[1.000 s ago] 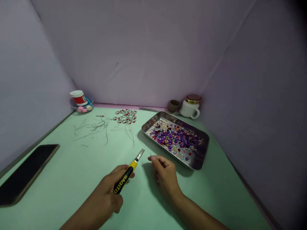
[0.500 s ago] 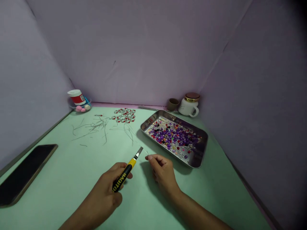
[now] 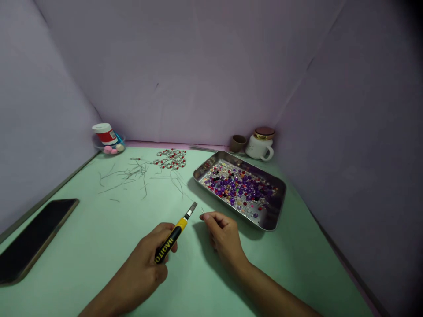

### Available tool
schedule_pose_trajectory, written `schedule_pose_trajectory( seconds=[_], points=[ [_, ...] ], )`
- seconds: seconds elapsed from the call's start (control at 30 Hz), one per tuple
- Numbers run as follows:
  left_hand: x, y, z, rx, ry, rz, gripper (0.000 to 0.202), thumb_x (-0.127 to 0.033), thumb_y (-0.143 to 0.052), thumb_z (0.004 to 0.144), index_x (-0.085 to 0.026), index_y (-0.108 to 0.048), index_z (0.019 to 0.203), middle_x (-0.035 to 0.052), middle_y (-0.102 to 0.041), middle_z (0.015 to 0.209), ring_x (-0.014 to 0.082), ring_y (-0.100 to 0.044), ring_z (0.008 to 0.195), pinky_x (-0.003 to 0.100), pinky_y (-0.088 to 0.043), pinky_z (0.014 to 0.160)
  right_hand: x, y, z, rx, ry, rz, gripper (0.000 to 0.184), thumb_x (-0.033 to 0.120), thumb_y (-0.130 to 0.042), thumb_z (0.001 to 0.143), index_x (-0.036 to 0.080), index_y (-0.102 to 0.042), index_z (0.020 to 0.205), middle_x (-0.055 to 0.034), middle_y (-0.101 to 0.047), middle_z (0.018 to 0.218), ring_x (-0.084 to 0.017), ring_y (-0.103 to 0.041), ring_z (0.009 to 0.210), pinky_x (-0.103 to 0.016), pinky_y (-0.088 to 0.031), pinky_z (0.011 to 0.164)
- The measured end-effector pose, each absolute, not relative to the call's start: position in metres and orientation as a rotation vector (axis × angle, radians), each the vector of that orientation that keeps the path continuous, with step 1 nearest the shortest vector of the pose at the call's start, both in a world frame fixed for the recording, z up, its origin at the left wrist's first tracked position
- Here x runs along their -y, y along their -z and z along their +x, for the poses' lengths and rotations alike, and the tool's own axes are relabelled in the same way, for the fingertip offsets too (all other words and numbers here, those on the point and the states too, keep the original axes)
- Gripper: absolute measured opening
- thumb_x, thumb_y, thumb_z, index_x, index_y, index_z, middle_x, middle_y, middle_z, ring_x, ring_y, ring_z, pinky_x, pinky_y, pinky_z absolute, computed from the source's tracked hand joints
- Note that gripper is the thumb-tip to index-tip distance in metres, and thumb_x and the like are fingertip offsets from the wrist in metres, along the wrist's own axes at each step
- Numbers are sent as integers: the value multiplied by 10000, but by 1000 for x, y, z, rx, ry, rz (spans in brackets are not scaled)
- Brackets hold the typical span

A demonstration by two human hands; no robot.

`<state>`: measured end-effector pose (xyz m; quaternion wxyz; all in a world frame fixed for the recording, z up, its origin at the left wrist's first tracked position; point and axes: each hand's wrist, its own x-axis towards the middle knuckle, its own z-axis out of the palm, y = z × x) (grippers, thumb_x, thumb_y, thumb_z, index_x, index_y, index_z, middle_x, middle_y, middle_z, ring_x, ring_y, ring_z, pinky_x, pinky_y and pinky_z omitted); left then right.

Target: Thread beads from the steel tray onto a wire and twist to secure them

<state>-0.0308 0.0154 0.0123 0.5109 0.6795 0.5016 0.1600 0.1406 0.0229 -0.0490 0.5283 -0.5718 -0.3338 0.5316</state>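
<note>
At the far left of the green counter (image 3: 99, 229) we see a dark phone (image 3: 31, 240) lying flat, and behind it, in the back corner, a small dish with a red-and-white jar (image 3: 105, 134) and a few pastel balls. Loose cut wire ends (image 3: 127, 176) lie scattered just to the right of that, and beside them sits a small beaded piece (image 3: 171, 159) of clear and red beads, already woven into a patch, with thin strands trailing toward us. We judge the beadwork partly made, with trimming now in hand.

Nearer to us, our left hand (image 3: 148, 264) is closed around a yellow-and-black utility knife (image 3: 172, 237), its short blade out and pointing up and to the right. Just beside the blade tip, our right hand (image 3: 224, 237) pinches a fine strand of wire (image 3: 202, 211) between thumb and forefinger, the other fingers curled; the strand is too thin to follow far. Blade and strand are near, but we cannot tell whether they touch.

To the right, a steel tray (image 3: 279, 211) holds many loose beads (image 3: 239, 187), mostly purple, so plenty of stock is unused. Behind it stand a small brown cup (image 3: 238, 143) and a white lidded mug (image 3: 261, 145).
</note>
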Motion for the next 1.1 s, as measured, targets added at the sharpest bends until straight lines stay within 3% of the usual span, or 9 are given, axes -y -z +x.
schedule_pose_trajectory(
  seconds=[0.5, 0.6, 0.67, 0.73, 0.9, 1.0, 1.1],
  points=[
    [-16, -10, -29, -1247, -337, 1728, 293, -40, -329, 460, -209, -398, 689, -18, -440, 718, 152, -430, 653, 263, -347, 580, -23, 49, 141, 818, -1277, -1356, 267, 405, -600, 699, 142, -642, 707, 83, -306, 384, -62, -258, 338, -197, -198, 321],
    [-14, -7, -28, -1356, -340, 1650, 352, -73, -396, 602, -217, -458, 917, 2, -510, 817, 178, -496, 755, 275, -391, 667, -24, 50, 140, 806, -1289, -1345, 274, 410, -609, 687, 138, -639, 704, 85, -313, 386, -58, -245, 337, -197, -197, 326],
    [-13, -8, -27, -1401, -378, 1568, 532, -160, -458, 678, -207, -346, 1196, 45, -530, 1010, 199, -510, 916, 292, -389, 797, -24, 50, 140, 815, -1288, -1348, 282, 415, -608, 682, 135, -637, 696, 86, -318, 385, -57, -241, 333, -198, -204, 332],
    [-14, -12, -27, -1361, -358, 1546, 656, -226, -484, 703, -172, -244, 1311, 75, -516, 1114, 215, -492, 1008, 305, -364, 876, -24, 50, 140, 840, -1283, -1362, 290, 421, -606, 680, 133, -639, 691, 86, -325, 379, -59, -247, 330, -202, -218, 342],
    [-14, -23, -27, -1269, -288, 1678, 530, -210, -466, 696, -187, -440, 1226, 47, -597, 1034, 245, -510, 1002, 347, -387, 884, -24, 50, 142, 868, -1308, -1364, 346, 463, -586, 687, 124, -650, 716, 87, -304, 388, -61, -236, 339, -207, -201, 352],
    [-12, -15, -28, -1333, -351, 1764, 555, -192, -466, 690, -200, -430, 1244, 55, -566, 1123, 263, -440, 1120, 371, -327, 958, -25, 48, 143, 895, -1372, -1340, 403, 497, -524, 727, 115, -652, 751, 100, -229, 403, -55, -180, 351, -205, -151, 354],
    [-9, 2, -28, -1388, -347, 1888, 578, -155, -436, 711, -214, -374, 1283, 69, -525, 1160, 250, -437, 1120, 361, -329, 953, -27, 49, 143, 958, -1370, -1381, 385, 468, -505, 749, 111, -650, 732, 99, -227, 379, -54, -174, 342, -212, -141, 365]
  ],
)
